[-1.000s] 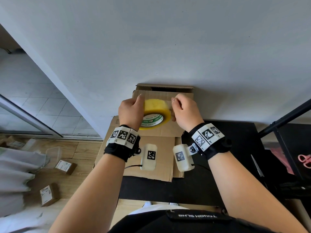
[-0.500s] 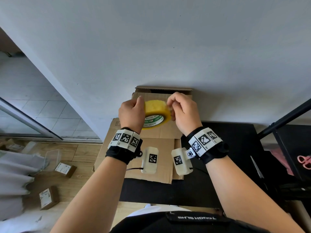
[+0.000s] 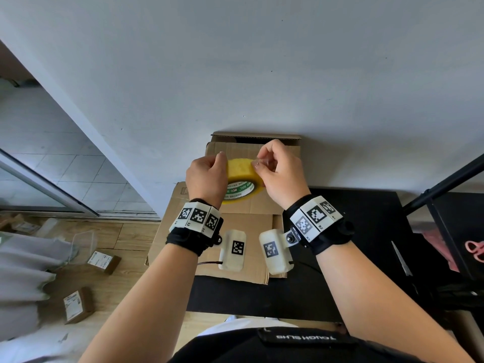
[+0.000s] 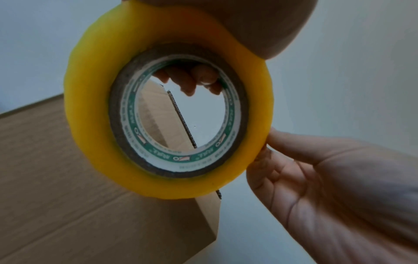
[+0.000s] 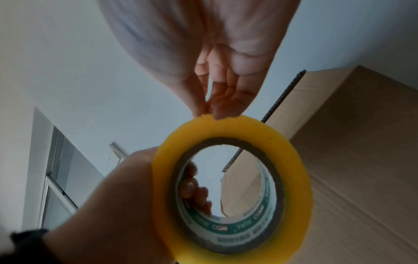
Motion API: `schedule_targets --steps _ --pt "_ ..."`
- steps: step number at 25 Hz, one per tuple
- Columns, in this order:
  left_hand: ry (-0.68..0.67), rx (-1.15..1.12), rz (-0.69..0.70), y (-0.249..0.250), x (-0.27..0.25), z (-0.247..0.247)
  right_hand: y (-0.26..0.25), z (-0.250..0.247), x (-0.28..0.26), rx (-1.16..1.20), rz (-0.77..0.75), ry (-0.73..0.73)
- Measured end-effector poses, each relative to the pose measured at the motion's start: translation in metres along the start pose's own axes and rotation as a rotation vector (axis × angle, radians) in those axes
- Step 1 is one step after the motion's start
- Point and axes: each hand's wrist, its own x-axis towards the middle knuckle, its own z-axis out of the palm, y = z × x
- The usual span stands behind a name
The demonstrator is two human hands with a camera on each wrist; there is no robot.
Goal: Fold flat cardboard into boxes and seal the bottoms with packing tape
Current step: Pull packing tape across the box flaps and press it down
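Your left hand (image 3: pixel 207 176) grips the yellow tape roll (image 3: pixel 242 176) while your right hand (image 3: pixel 281 171) pinches its loose end, above a cardboard box (image 3: pixel 235 150) beside the white wall (image 3: pixel 262 74).

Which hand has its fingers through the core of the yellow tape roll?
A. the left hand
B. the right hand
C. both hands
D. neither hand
A: the left hand holds the tape roll with fingers through its core, while the right hand pinches at the roll's outer edge.
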Motion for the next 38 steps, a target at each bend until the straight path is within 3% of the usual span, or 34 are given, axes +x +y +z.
schedule_targets --steps 6,12,16,20,25,28,30,33,35,38 --pt "0.002 -0.103 -0.008 -0.007 0.005 0.002 0.0 -0.011 0.002 0.462 0.241 -0.091" --pt "-0.035 -0.441 -0.249 -0.014 0.007 0.003 0.017 -0.023 0.007 0.503 0.32 -0.076" --pt "-0.075 -0.599 -0.338 -0.02 0.015 0.001 0.032 -0.033 0.012 0.64 0.423 0.072" --pt "-0.296 -0.482 -0.3 -0.038 0.014 0.004 0.02 -0.034 0.014 0.679 0.34 0.108" --pt "-0.294 -0.349 -0.227 -0.042 0.016 0.008 -0.006 -0.026 0.017 0.417 0.079 -0.003" --pt "-0.39 -0.219 -0.067 -0.024 0.003 0.011 -0.016 -0.018 0.013 0.327 0.025 -0.056" --pt "-0.433 -0.193 -0.046 -0.01 -0.007 0.02 -0.02 -0.016 0.013 0.301 0.026 -0.046" --pt "-0.385 -0.151 -0.104 -0.001 -0.004 0.033 -0.02 -0.022 0.013 0.295 0.013 -0.044" --pt "-0.362 0.001 -0.091 0.001 0.005 0.037 -0.016 -0.026 0.013 0.286 0.011 -0.024" --pt "-0.274 0.116 -0.085 0.0 0.012 0.037 0.001 -0.032 0.013 0.331 0.099 0.122"
